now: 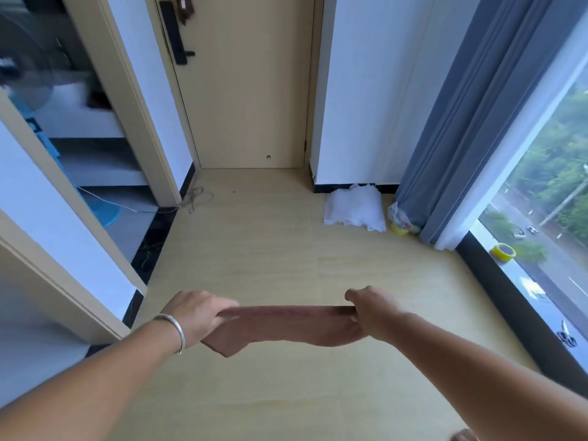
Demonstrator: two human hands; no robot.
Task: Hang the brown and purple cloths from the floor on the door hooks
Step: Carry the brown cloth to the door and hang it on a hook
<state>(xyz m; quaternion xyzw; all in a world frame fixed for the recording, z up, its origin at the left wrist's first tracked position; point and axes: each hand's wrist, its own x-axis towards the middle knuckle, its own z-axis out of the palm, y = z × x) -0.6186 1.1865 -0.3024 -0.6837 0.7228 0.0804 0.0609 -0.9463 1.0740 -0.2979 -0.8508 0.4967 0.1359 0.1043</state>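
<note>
Hands, left hand [199, 315] and right hand [370, 310], pinch brown cloth [286, 327]; white bundle [354, 211] beside door [248, 90].

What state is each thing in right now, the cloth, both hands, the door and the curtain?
Brown cloth: held stretched between both hands, off the floor.
Left hand: gripping one end.
Right hand: gripping the other end.
Beige wooden door: closed.
Grey curtain: drawn aside.

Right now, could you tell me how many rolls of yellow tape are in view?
2: one roll of yellow tape on the window sill, another on the floor by the curtain. Others may be hidden.
</note>
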